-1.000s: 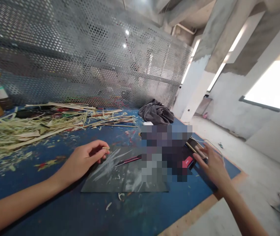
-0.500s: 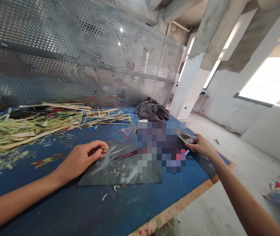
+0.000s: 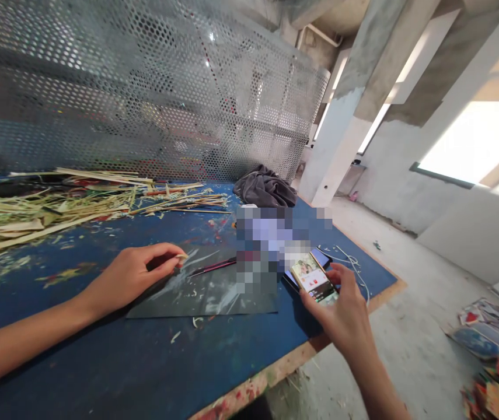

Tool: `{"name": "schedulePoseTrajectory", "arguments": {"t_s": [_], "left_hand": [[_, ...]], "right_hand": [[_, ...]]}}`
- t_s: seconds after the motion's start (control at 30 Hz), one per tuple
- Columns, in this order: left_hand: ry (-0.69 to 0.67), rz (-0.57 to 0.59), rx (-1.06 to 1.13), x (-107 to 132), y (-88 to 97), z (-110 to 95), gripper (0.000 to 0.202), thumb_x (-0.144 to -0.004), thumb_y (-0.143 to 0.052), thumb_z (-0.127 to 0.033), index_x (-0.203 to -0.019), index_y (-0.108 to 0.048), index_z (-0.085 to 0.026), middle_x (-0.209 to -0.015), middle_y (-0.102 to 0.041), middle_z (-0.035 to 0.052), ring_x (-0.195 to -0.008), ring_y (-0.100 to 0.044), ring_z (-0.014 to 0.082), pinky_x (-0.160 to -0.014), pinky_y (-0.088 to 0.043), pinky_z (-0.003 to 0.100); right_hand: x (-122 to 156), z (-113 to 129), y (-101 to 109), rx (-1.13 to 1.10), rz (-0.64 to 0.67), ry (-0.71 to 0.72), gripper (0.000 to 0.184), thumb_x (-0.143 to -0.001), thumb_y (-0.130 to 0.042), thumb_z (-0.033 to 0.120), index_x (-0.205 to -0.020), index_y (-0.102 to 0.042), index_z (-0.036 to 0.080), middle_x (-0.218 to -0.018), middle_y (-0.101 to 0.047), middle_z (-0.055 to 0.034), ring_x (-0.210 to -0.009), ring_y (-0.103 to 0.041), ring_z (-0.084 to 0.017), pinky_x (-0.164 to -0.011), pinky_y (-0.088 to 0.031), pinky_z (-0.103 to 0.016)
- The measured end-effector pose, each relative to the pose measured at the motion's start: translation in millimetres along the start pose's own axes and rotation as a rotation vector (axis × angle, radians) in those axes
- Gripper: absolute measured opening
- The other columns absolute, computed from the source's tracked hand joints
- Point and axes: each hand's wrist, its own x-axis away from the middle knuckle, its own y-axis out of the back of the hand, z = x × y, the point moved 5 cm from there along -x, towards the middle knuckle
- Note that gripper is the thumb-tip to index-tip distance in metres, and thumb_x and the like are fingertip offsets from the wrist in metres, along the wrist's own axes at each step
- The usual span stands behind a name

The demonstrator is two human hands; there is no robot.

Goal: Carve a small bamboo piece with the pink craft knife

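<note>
My left hand (image 3: 138, 271) rests on the blue table (image 3: 100, 361) at the edge of a dark cutting mat (image 3: 214, 294), its thumb and forefinger pinched on a small pale sliver (image 3: 182, 256). My right hand (image 3: 341, 312) holds a lit phone (image 3: 314, 281) tilted above the table's right end, fingers wrapped round it. A second dark phone (image 3: 319, 256) lies just behind it. A thin red-handled knife (image 3: 212, 267) lies on the mat between my hands.
A heap of bamboo strips and shavings (image 3: 48, 204) covers the table's back left. A grey cloth (image 3: 265, 188) lies by the perforated metal screen (image 3: 144, 93). A white cable (image 3: 354, 265) trails near the right edge. Coloured papers (image 3: 489, 344) lie on the floor.
My right hand has picked the phone up from the table's right end and brought it closer, screen lit. My left hand has stayed pinched by the mat. The view shifted right.
</note>
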Motion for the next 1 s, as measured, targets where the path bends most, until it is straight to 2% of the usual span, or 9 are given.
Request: {"name": "schedulePoseTrajectory", "arguments": {"t_s": [0.1, 0.23, 0.37, 0.47, 0.53, 0.67, 0.8, 1.0], "left_hand": [[-0.047, 0.024, -0.053, -3.5, -2.9, 5.9, 0.039, -0.085, -0.046, -0.053, -0.093, -0.07, -0.023, -0.088, -0.073, -0.0015, -0.077, -0.065, 0.0163, -0.071, -0.043, 0.024], [-0.083, 0.047, -0.101, -8.0, -6.2, 14.0, 0.039, -0.085, -0.046, -0.053, -0.096, -0.07, -0.024, -0.091, -0.074, -0.0014, -0.075, -0.066, 0.0153, -0.068, -0.043, 0.023], [-0.082, 0.024, -0.076, -5.5, -4.6, 7.5, 0.04, -0.084, -0.048, -0.054, -0.094, -0.072, -0.024, -0.09, -0.075, -0.0026, -0.075, -0.065, 0.0152, -0.068, -0.043, 0.022], [-0.048, -0.015, -0.047, -2.6, -1.3, 1.8, 0.041, -0.084, -0.049, -0.055, -0.092, -0.072, -0.023, -0.087, -0.074, -0.0038, -0.074, -0.064, 0.0151, -0.068, -0.042, 0.021], [-0.042, -0.013, -0.05, -2.6, -1.2, 1.9, 0.041, -0.084, -0.048, -0.055, -0.091, -0.072, -0.023, -0.086, -0.074, -0.0034, -0.073, -0.064, 0.0156, -0.068, -0.043, 0.022], [-0.061, 0.02, -0.069, -5.0, -4.0, 8.0, 0.041, -0.084, -0.047, -0.052, -0.097, -0.072, -0.023, -0.093, -0.075, -0.0015, -0.084, -0.067, 0.019, -0.075, -0.045, 0.023], [-0.048, 0.022, -0.059, -5.8, -5.1, 10.3, 0.044, -0.083, -0.044, -0.053, -0.099, -0.073, -0.023, -0.094, -0.076, 0.0001, -0.085, -0.068, 0.0218, -0.077, -0.047, 0.026], [-0.018, 0.033, -0.049, -7.2, -6.1, 13.5, 0.046, -0.079, -0.045, -0.056, -0.099, -0.073, -0.026, -0.088, -0.077, 0.0008, -0.079, -0.07, 0.0235, -0.071, -0.048, 0.026]], "right_hand": [[20.8, 18.0, -12.0, 0.009, -0.037, 0.031, 0.07, -0.07, -0.068, 0.051, -0.125, -0.045, 0.016, -0.107, -0.062, -0.0136, -0.1, -0.057, -0.032, -0.086, -0.047, -0.047], [46.0, 48.3, -26.0, -0.024, -0.013, 0.081, 0.065, -0.075, -0.067, 0.048, -0.126, -0.044, 0.016, -0.111, -0.06, -0.0154, -0.103, -0.055, -0.034, -0.089, -0.043, -0.05], [58.6, 68.0, -29.4, 0.031, 0.043, 0.11, 0.062, -0.079, -0.066, 0.053, -0.127, -0.044, 0.02, -0.116, -0.06, -0.0157, -0.105, -0.055, -0.038, -0.09, -0.038, -0.058], [58.7, 67.1, -18.1, -0.089, 0.071, 0.156, 0.062, -0.081, -0.062, 0.056, -0.131, -0.042, 0.025, -0.125, -0.056, -0.0159, -0.115, -0.051, -0.039, -0.092, -0.038, -0.059], [56.6, 59.2, -4.8, -0.177, 0.058, 0.146, 0.06, -0.082, -0.06, 0.055, -0.132, -0.042, 0.026, -0.13, -0.053, -0.015, -0.117, -0.05, -0.038, -0.091, -0.042, -0.057], [55.7, 42.5, 12.1, -0.23, 0.045, 0.062, 0.062, -0.078, -0.064, 0.054, -0.13, -0.045, 0.027, -0.123, -0.057, -0.0137, -0.105, -0.059, -0.036, -0.078, -0.05, -0.049], [64.5, 37.4, 0.9, -0.263, 0.114, 0.004, 0.062, -0.076, -0.067, 0.051, -0.129, -0.046, 0.026, -0.122, -0.058, -0.013, -0.097, -0.062, -0.032, -0.071, -0.053, -0.045], [78.4, 35.4, -13.6, -0.269, 0.099, 0.001, 0.071, -0.073, -0.07, 0.049, -0.133, -0.044, 0.024, -0.125, -0.056, -0.0153, -0.106, -0.058, -0.035, -0.077, -0.052, -0.048]]}}
